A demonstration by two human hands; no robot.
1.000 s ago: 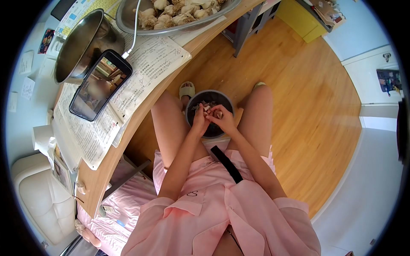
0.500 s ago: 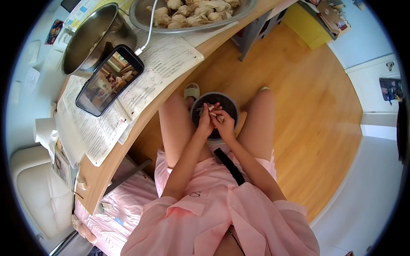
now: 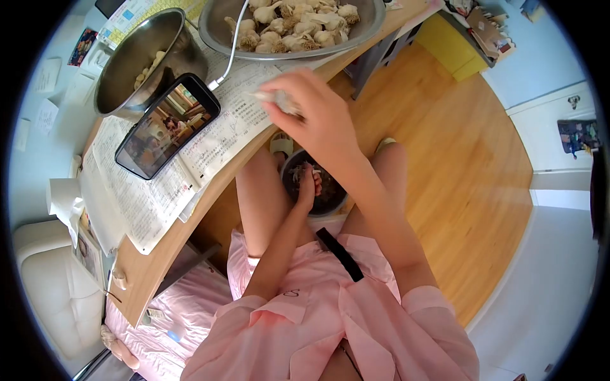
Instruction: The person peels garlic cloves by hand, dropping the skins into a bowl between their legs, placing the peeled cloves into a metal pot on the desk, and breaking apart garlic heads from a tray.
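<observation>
My right hand (image 3: pixel 311 114) is raised past the desk's edge, a little blurred, its thumb and fingers pinching a small pale garlic clove (image 3: pixel 262 96). Something whitish also shows within its curled fingers. Low between my knees, my left hand (image 3: pixel 308 185) is closed over a dark bucket (image 3: pixel 333 208); pale bits that look like garlic show at its fingers. Papery peels lie inside the bucket. On the desk, a wide metal basin (image 3: pixel 219 46) holds many garlic bulbs (image 3: pixel 298 26). A deep steel pot (image 3: pixel 117 86) holds several peeled cloves (image 3: pixel 149 70).
A phone (image 3: pixel 168 127) plugged into a white cable leans against the steel pot, with a video on its screen. Printed papers (image 3: pixel 143 213) cover the wooden desk (image 3: pixel 210 206). A tissue roll (image 3: pixel 65 195) stands at left. A yellow bin (image 3: pixel 448 47) sits on the floor at upper right.
My right hand has left the bucket and risen up and left toward the desk with a clove. My left hand stays over the bucket, now apart from the right. The view has shifted slightly.
</observation>
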